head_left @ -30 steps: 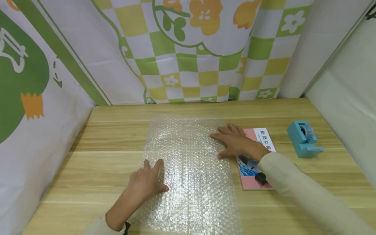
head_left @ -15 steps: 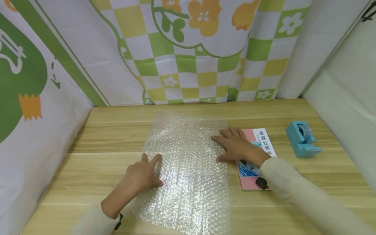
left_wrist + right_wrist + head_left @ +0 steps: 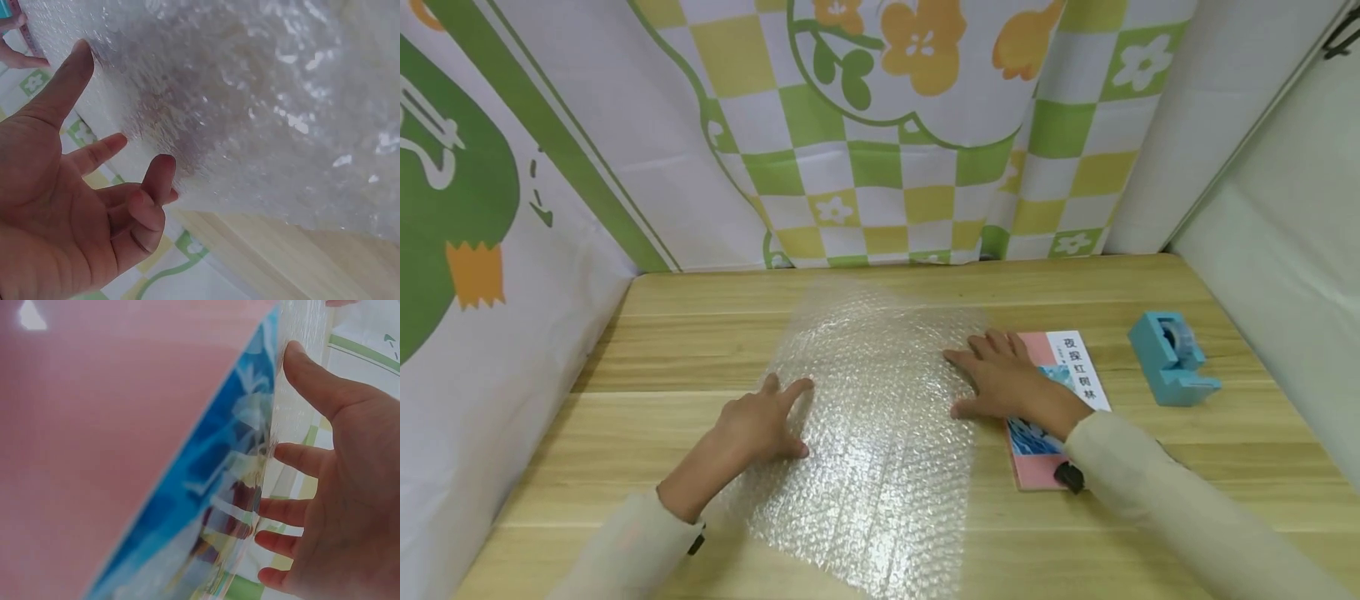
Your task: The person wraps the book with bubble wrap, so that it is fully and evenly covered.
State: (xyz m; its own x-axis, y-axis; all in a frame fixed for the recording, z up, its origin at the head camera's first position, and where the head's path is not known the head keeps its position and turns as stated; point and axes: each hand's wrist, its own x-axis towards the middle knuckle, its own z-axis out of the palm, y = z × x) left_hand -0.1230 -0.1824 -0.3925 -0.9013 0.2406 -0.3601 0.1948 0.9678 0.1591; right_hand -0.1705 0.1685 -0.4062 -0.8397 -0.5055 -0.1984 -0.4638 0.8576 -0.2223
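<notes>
A clear sheet of bubble wrap [image 3: 872, 433] lies at a slant on the table between both hands. My left hand [image 3: 752, 429] touches its left side, thumb and forefinger spread apart; in the left wrist view that hand's [image 3: 69, 212] other fingers bend loosely around nothing. At the sheet's right edge, my right hand [image 3: 1003, 379] lies with fingers spread, partly over a pink book [image 3: 1037, 475] with a blue picture and a white title strip. The right wrist view shows the hand [image 3: 350, 481] with fairly straight fingertips beside the book cover [image 3: 112, 412].
A blue tape dispenser [image 3: 1172, 358] with a roll of clear tape stands right of the book. The wooden table [image 3: 662, 350] ends at a checked, flowered cloth [image 3: 880, 167] behind. White cloth walls [image 3: 1285, 208] border both sides.
The bubble wrap has turned clockwise, its near end swinging left and its far right corner moving right. My left hand has moved left and away from me; the right hand has barely shifted.
</notes>
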